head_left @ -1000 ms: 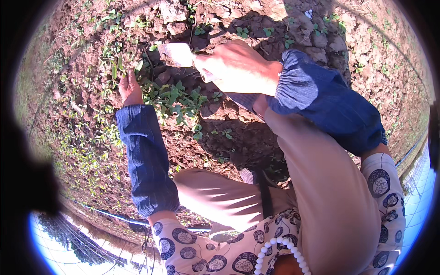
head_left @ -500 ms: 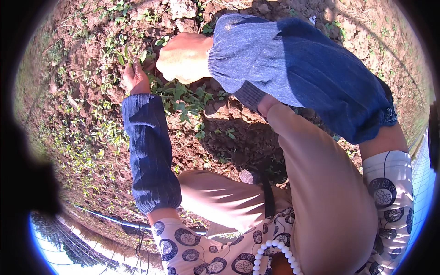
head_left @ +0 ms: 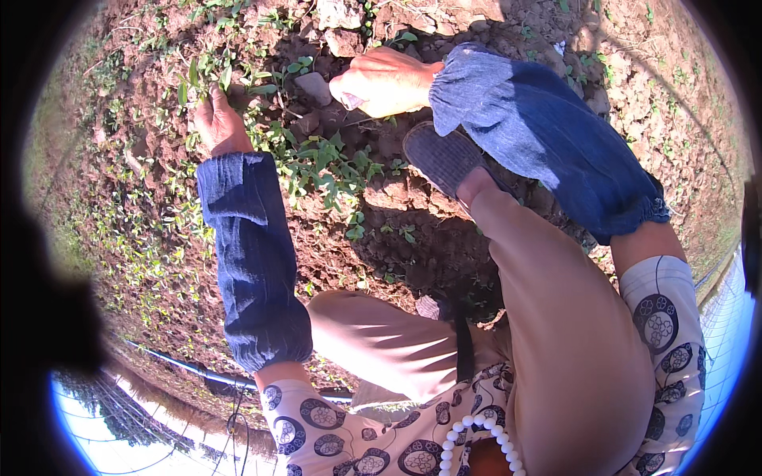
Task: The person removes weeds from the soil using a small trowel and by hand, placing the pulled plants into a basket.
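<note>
Head view | left hand [head_left: 221, 127] pinching leafy sprig [head_left: 193, 74], which fans out just beyond it; right hand [head_left: 385, 83] clenched round trowel [head_left: 314, 88] pointing left over soil [head_left: 399, 192]

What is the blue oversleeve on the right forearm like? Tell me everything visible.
The oversleeve is a loose, creased tube of blue, denim-like cloth, gathered at both ends. It slants from just behind the right hand down to a bare stretch of arm, its hand end up and left in the view. Part is sunlit, part shaded. It wraps the forearm; other contact cannot be judged.
</note>
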Demonstrator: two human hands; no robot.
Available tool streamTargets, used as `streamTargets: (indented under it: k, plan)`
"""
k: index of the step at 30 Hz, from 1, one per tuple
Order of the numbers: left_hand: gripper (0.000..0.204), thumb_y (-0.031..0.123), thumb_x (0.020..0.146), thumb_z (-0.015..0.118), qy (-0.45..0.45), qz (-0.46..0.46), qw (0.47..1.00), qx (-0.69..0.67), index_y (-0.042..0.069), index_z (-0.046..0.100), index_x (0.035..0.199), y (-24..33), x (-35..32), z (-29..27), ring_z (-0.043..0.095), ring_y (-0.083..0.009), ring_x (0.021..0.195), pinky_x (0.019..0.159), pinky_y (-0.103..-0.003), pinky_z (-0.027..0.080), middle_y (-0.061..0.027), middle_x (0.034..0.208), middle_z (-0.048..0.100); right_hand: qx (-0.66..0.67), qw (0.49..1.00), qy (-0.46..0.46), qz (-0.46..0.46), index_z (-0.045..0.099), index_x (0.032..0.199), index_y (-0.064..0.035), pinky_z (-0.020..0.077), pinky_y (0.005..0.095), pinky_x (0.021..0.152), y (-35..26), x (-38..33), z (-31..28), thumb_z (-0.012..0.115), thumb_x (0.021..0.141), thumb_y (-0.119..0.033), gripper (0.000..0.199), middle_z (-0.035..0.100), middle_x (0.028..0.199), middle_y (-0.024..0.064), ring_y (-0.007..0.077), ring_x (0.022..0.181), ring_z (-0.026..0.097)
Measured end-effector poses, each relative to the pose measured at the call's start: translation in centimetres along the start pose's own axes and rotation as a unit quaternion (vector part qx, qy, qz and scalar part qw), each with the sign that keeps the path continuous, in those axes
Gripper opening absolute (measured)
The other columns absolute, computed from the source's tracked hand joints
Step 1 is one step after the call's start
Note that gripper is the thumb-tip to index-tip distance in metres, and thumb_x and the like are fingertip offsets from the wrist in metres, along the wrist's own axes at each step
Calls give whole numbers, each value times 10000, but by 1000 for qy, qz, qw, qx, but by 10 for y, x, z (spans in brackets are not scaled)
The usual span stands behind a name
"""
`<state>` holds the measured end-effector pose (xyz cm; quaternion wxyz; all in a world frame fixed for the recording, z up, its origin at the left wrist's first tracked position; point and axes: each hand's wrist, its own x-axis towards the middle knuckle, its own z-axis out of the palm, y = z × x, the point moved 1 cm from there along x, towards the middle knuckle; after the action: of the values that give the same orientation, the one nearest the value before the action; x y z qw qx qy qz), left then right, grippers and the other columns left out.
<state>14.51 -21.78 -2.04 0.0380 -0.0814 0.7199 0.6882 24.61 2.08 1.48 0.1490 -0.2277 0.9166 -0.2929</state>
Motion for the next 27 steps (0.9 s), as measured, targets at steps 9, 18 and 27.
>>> streamTargets:
  k: [9,18,27]
  plan:
    - [222,262,940,514,27,-61,994,88,45,557,918,69,-27,-19,539,-115,512,396,-234,424,-14,651,534,-4,999,-31,27,566,721,-25,467,414,558,-6,-2,-6,594,669,-74,77,571,614,144,321,618,610]
    - [280,247,920,528,-68,29,933,352,1,628,831,0,-8,-14,476,-89,511,466,-287,384,-29,601,573,37,999,-27,-2,491,622,-30,413,415,531,-4,13,1,562,619,-48,73,492,542,120,297,549,558]
    - [326,246,803,609,-154,65,789,592,66,607,1075,-18,-17,31,630,-336,918,768,-417,486,-197,950,650,74,997,-8,-3,551,709,-40,425,410,554,0,13,8,550,646,-34,63,544,610,127,308,608,575]
